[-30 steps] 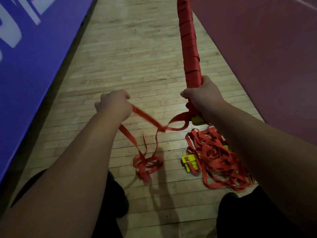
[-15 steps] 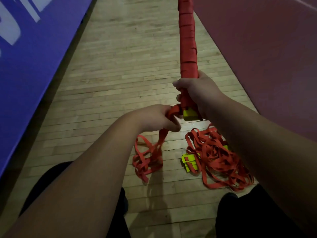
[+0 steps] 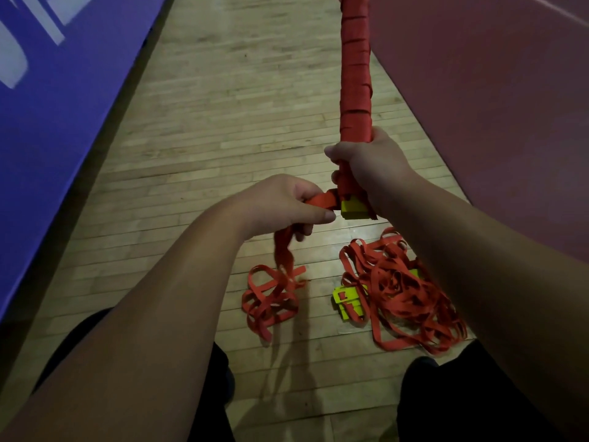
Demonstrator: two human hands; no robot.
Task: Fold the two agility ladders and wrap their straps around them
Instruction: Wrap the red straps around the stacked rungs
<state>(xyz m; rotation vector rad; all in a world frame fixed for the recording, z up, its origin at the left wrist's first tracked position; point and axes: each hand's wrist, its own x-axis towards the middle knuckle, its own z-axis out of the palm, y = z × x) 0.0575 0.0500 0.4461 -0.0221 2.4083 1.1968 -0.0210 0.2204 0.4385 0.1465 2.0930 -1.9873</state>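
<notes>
Two agility ladders are in view. The first, a long folded bundle of yellow plastic rungs bound in red webbing (image 3: 355, 74), stands nearly upright. The right hand (image 3: 369, 167) grips its lower end, and the yellow rung ends (image 3: 353, 212) protrude below the fist. The left hand (image 3: 283, 204), just beside that end, pinches the free red strap (image 3: 320, 199) between thumb and curled fingers. The strap hangs to a loose heap (image 3: 274, 298) on the wooden plank floor (image 3: 223, 122). The second ladder, a tangle of red straps and yellow rungs (image 3: 404, 291), lies on the floor below the right forearm. A blue mat (image 3: 47, 138) borders the floor at left, a dark red surface (image 3: 478, 106) at right.
</notes>
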